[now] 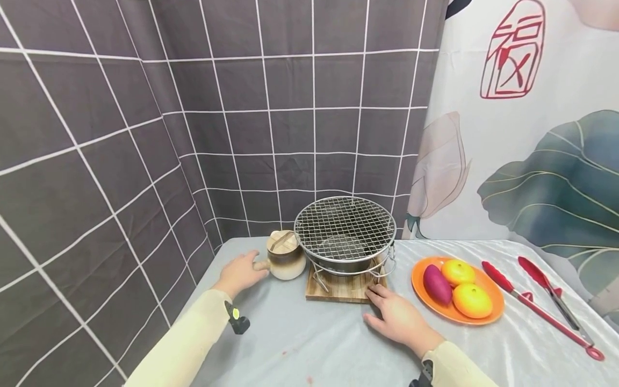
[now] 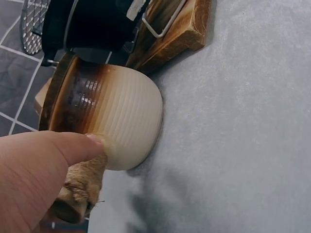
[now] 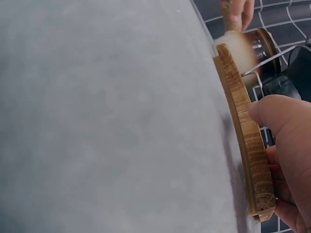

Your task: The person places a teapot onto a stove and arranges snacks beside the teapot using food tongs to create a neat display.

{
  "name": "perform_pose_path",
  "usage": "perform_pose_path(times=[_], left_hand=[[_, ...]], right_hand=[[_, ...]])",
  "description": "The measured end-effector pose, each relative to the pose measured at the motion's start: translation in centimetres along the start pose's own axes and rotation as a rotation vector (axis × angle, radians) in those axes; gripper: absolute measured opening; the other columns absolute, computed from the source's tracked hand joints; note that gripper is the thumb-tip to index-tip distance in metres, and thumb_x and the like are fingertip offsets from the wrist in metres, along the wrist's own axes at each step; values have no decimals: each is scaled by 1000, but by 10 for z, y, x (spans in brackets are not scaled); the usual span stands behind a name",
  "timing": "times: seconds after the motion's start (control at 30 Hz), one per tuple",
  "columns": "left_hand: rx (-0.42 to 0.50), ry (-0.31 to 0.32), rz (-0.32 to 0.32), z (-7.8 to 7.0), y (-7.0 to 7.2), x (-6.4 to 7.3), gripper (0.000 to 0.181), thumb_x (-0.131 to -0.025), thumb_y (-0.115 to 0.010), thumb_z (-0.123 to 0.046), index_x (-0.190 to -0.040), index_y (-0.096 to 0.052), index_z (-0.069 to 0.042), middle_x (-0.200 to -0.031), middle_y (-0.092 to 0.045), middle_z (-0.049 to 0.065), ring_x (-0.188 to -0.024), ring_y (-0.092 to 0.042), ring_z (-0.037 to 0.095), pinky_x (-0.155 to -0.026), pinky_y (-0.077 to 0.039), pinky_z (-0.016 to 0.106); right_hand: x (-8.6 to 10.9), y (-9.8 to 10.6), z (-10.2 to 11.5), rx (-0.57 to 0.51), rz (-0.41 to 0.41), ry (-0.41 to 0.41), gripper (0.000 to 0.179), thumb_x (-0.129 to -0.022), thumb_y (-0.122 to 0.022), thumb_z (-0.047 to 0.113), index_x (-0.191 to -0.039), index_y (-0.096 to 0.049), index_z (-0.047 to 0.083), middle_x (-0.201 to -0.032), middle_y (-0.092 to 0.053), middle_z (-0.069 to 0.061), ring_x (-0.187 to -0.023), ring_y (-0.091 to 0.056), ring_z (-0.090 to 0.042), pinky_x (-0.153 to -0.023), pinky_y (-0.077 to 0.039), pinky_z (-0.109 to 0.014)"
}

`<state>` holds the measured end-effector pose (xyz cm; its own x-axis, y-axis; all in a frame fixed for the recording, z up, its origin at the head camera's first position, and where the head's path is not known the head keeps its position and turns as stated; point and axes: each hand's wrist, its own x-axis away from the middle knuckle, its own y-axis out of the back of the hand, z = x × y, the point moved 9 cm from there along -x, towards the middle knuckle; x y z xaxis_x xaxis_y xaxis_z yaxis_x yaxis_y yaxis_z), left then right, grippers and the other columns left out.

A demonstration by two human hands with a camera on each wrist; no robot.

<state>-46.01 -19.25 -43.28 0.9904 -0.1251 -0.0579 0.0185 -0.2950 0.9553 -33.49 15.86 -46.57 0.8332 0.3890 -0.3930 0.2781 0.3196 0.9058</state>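
A small white-and-brown pot (image 1: 286,263) with a wooden lid (image 1: 282,242) stands on the table at the left. My left hand (image 1: 242,273) holds its twine-wrapped side handle (image 2: 83,187), the thumb lying against the pot wall in the left wrist view. To its right, a round stove with a wire grill mesh (image 1: 345,228) stands on a wooden board (image 1: 340,289). My right hand (image 1: 400,318) rests at the board's front right corner, fingers loosely extended and touching it. Part of the left fingers is hidden behind the handle.
An orange plate (image 1: 419,290) at the right carries a purple sweet potato (image 1: 437,285) and two orange fruits (image 1: 472,301). Red-tipped tongs (image 1: 541,312) lie beyond the plate. Dark checked cloth (image 1: 290,134) hangs close behind the table and along its left side.
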Motion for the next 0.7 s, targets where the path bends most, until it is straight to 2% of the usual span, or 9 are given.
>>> perform_pose_path(times=[0.17,0.33,0.5,0.63,0.7], left_hand=[[56,-9,-43,-5,0,-2,55,-86,-70,-43,-129,-64,-8,-121,-69,16,-109,-65,38,-91,-52,56],[107,2,-82,-5,-3,-5,42,-85,-72,-38,-117,-67,-11,-105,-72,8,-90,-65,26,-82,-54,48],[182,-37,-118,-2,-5,-9,35,-83,-74,-33,-111,-70,-11,-101,-72,7,-91,-65,26,-86,-53,50],[279,-74,-138,1,-7,-10,29,-83,-77,-29,-104,-71,-10,-101,-72,7,-96,-66,28,-92,-51,50],[327,-79,-135,3,-8,-11,25,-83,-78,-27,-99,-70,-10,-98,-72,6,-94,-65,26,-91,-52,49]], right_hand=[[-2,0,-4,-40,11,-22,58,-88,-73,39,-130,-66,0,-134,-62,-18,-123,-60,-36,-101,-50,-49],[-3,2,-7,-70,36,-57,56,-89,-73,39,-130,-67,1,-136,-61,-17,-124,-60,-35,-101,-50,-50],[-5,2,-7,-87,36,-69,55,-88,-73,38,-129,-67,0,-135,-62,-18,-124,-59,-36,-102,-49,-51],[-5,2,-8,-95,30,-87,54,-88,-73,37,-127,-68,0,-134,-62,-18,-123,-60,-37,-102,-49,-51],[-4,1,-8,-98,31,-93,53,-89,-72,37,-127,-68,1,-134,-62,-18,-123,-60,-36,-102,-49,-51]])
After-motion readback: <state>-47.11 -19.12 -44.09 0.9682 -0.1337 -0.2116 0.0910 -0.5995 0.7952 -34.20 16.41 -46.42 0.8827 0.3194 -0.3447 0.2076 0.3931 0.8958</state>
